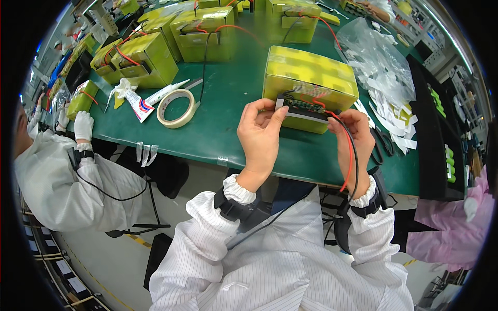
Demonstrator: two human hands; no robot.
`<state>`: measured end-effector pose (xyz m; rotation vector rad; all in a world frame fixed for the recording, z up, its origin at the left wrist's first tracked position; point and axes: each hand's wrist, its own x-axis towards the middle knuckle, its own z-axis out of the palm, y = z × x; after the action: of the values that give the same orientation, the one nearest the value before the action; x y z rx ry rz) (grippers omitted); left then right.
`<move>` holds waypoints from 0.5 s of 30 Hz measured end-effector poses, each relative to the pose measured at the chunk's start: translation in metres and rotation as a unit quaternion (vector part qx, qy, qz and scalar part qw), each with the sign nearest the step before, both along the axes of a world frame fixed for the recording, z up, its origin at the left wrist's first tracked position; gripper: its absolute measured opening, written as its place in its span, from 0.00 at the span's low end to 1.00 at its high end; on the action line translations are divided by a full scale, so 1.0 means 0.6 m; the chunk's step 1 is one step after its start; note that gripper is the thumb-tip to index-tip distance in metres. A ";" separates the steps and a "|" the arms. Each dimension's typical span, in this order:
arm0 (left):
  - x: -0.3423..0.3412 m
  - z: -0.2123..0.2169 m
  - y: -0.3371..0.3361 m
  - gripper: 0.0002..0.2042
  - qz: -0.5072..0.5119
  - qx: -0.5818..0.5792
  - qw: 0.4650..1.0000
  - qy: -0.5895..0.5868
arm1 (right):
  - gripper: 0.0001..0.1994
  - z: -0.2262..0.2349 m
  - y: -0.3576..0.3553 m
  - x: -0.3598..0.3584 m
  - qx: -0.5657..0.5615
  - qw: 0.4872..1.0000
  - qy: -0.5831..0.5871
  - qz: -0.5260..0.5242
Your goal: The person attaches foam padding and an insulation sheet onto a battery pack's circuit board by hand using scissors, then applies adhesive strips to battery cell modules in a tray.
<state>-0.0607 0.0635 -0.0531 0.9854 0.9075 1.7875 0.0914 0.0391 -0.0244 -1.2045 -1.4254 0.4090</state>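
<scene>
I see my left hand (259, 136) and right hand (354, 136) both pinching the narrow dark circuit board (305, 106) against the near face of a blocky, yellow-wrapped battery pack (310, 78), fingers curled shut on it. Red and black wires (351, 155) drape over my right wrist. Left of my left hand lies a ring of pale tape (177, 108); beyond my right, a crinkled clear plastic bag (374, 54) holds white strips.

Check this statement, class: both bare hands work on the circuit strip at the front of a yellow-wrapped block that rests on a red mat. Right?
Not quite. The head view shows the mat is green, not red. The left hand and right hand do work at the circuit strip on the yellow-wrapped block.
</scene>
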 end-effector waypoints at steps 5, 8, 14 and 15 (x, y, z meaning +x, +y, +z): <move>0.001 -0.001 0.003 0.08 0.025 0.016 0.999 0.034 | 0.11 -0.007 0.003 0.003 0.034 0.999 -0.024 0.005; 0.000 0.004 0.005 0.08 0.072 0.063 0.993 0.074 | 0.12 -0.004 0.003 0.002 0.045 0.998 -0.034 0.014; -0.004 0.001 0.006 0.07 0.046 0.070 0.994 0.077 | 0.11 -0.001 0.002 0.009 0.052 0.996 -0.072 0.029; -0.004 0.001 0.005 0.07 0.042 0.074 0.993 0.077 | 0.12 -0.002 0.003 0.009 0.058 0.995 -0.077 0.031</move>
<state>-0.0633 0.0665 -0.0524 1.2091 0.9345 1.8913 0.0970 0.0408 -0.0254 -1.1194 -1.6008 0.2755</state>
